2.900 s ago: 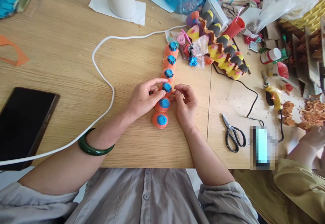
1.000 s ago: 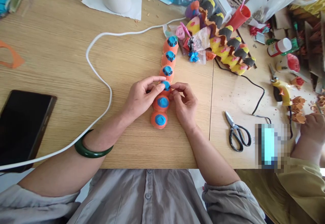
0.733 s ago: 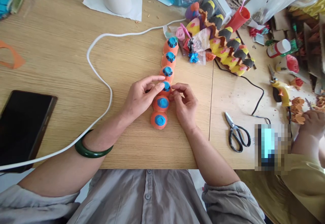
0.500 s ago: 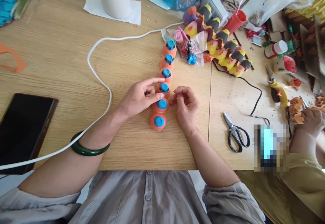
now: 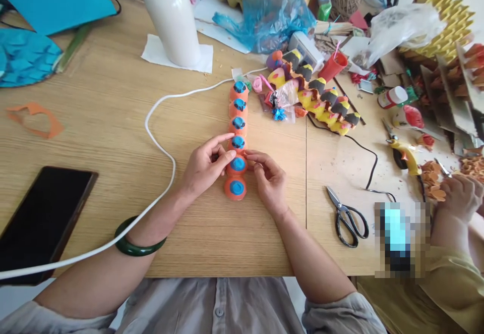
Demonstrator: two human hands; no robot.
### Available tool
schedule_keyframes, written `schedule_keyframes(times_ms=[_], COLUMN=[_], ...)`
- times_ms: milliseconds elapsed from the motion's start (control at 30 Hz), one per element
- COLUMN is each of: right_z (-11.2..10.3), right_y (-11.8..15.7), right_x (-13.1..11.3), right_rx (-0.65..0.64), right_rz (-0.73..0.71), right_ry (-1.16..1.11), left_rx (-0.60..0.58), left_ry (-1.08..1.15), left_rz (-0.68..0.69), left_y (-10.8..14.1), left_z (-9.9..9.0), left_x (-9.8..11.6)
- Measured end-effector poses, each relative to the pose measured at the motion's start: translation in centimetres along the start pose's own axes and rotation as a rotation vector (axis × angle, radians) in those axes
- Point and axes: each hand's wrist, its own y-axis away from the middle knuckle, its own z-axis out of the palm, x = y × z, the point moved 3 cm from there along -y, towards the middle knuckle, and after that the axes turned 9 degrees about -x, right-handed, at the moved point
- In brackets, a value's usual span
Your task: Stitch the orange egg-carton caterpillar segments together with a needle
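Observation:
An orange strip of egg-carton cups [image 5: 235, 187] lies lengthwise in front of me, each cup topped with a blue disc. The farther discs carry small black marks; the two nearest are plain blue. My left hand [image 5: 206, 165] holds the strip from the left, its index finger and thumb resting by the fourth cup. A small dark spot shows between its curled fingers; I cannot make out what it is. From the right, my right hand [image 5: 271, 180] grips the strip's edge with bent fingers, near the fourth and fifth cups.
A white cable [image 5: 166, 152] runs past my left forearm, near a black phone [image 5: 45, 218]. Scissors [image 5: 346, 218] lie right. Beyond are a yellow-black painted carton piece [image 5: 321, 97], a white bottle [image 5: 172, 26] and yellow-handled pliers [image 5: 404, 155]. A co-worker's hand [image 5: 459, 195] is at far right.
The view has tilted up, showing more of the table's far side. My right hand has moved left, from beside the strip to touching its edge. My left hand stays on the strip.

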Motion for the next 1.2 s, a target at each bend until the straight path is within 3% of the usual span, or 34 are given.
schedule_keyframes(times_ms=[133,333,533,867,1033,1200], right_z=[0.0,0.0,-0.1,0.7,0.8,0.6], right_y=[0.1,0.3,1.1,1.6,1.9,2.0], right_x=[-0.2,-0.6,-1.9,-4.1,-4.7,-5.0], right_rx=[-0.001,0.053,0.143,0.096,0.122,0.17], right_rz=[-0.025,-0.033,-0.243,-0.538,-0.551,-0.511], right_ry=[0.038,0.076,0.328,0.703,0.679,0.672], left_rx=[-0.001,0.142,0.106,-0.106,-0.229,-0.215], left_ry=[0.071,0.423,0.763,0.431,0.334,0.228], left_rz=[-0.022,0.073,0.007,0.141,0.224,0.214], left_y=[0.0,0.5,1.2,3.2,3.8,4.1], left_z=[0.0,0.1,1.3,2.7,3.8,3.8], left_x=[-0.2,0.7,2.3,2.2,2.8,3.4])
